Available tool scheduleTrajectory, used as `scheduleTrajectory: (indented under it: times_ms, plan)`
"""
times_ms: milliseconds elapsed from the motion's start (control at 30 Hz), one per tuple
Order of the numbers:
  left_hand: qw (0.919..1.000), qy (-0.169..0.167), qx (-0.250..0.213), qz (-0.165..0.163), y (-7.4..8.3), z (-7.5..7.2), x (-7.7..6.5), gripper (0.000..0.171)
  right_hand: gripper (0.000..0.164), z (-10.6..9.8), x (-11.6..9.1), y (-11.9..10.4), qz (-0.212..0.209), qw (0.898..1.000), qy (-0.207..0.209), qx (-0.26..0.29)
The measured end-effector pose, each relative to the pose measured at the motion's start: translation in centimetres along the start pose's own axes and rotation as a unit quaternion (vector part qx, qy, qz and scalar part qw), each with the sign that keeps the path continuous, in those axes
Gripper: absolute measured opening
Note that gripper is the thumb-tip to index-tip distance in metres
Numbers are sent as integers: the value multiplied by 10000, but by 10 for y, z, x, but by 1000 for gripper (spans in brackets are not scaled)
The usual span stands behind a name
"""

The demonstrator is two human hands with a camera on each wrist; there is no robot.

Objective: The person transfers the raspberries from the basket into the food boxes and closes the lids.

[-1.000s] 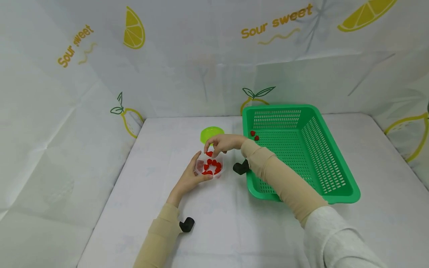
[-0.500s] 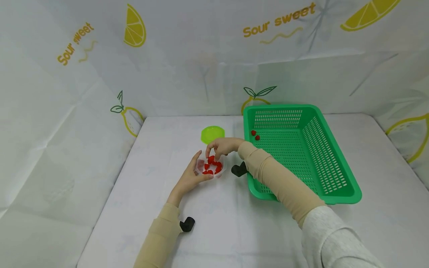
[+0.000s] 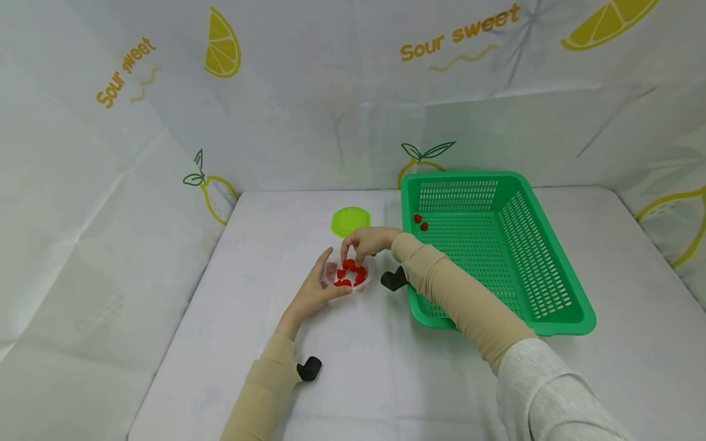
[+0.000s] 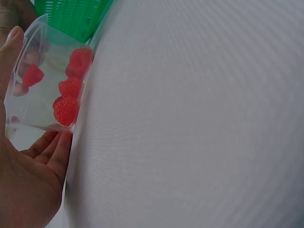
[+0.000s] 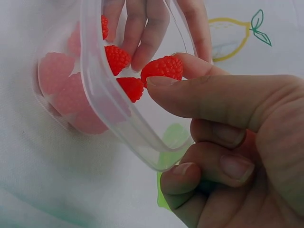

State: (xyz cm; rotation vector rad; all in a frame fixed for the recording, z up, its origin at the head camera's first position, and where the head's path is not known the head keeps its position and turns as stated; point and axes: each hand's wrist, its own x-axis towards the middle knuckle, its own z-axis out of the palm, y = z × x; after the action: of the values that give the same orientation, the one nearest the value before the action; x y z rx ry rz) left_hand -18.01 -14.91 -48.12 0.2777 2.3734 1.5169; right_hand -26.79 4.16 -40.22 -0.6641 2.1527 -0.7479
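A clear plastic container (image 5: 137, 137) with several red raspberries (image 4: 66, 110) at its bottom stands on the white cloth. My left hand (image 3: 309, 297) grips it from the left, thumb on the near side and fingers round the far side. Between thumb and index finger, my right hand (image 5: 223, 128) pinches one raspberry (image 5: 164, 68) inside the container's opening, above the others. In the left wrist view, that pinched raspberry (image 4: 32, 75) shows through the clear wall. The remaining fingers of the right hand are curled outside the rim.
A lime-green lid (image 3: 350, 222) lies just behind the container. To the right stands a large green basket (image 3: 573, 306), with two raspberries (image 3: 421, 222) near its left wall; my right forearm crosses over its near-left side. A printed cloth wall (image 3: 353, 122) rises behind.
My right hand has come down slightly, lowering the pinched raspberry from the container's far rim into its opening. The left hand keeps its grip on the container.
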Motion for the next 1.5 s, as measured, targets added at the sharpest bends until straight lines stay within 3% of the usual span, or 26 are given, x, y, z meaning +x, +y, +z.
scheduleTrajectory:
  times_ms: [133, 300, 567, 800, 933, 1233, 1500]
  plan:
    - [10000, -62, 15, -59, 7, -1, -3, 97, 31, 0, 0, 0, -20, 10000, -1, -11]
    - [10000, 55, 48, 54, -1, 1, 0, 98, 32, 0, 1, 1, -66, 10000, 16, 10]
    - [9999, -95, 47, 12, 27, -3, -15, 95, 31, 0, 0, 0, -16, 10000, -8, -26]
    - [10000, 57, 32, 5, 2, 0, -2, 97, 29, -5, -9, -7, -77, 9999, -71, -99]
    - [9999, 105, 41, 54, -3, 1, 1, 99, 29, -13, -19, -9, -262, 9995, 38, -161]
    - [9998, 155, 94, -49, -4, 2, 1, 98, 26, -38, -56, -7, -826, 9933, 581, 555]
    - [9997, 189, 113, -96, -3, 4, 2, 97, 25, -63, -92, 20, -918, 9757, 1480, 1332]
